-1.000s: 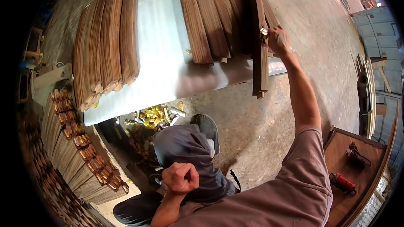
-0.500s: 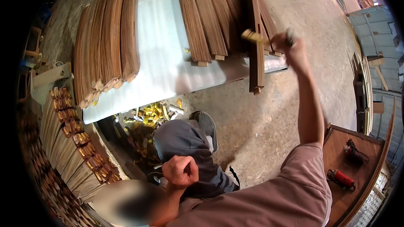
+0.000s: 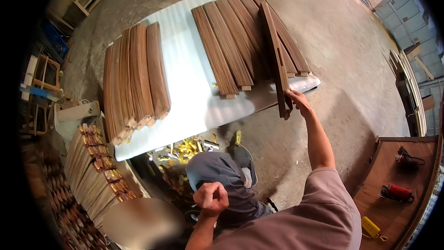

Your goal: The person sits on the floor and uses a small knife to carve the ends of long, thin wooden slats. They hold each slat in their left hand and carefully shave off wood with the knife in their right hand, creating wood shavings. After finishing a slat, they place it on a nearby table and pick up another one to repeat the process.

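Currently: R hand point(image 3: 296, 99) fingers closed round near end of dark wood slat point(image 3: 274, 60), lying slantwise atop far-right slat row point(image 3: 240, 41) on white foam sheet point(image 3: 189, 88). L hand point(image 3: 210, 199) clenched in fist, nothing visibly held, near w/ knee. Advice: keep grip firm, lower slat flat & parallel w/ neighbours, ends flush.
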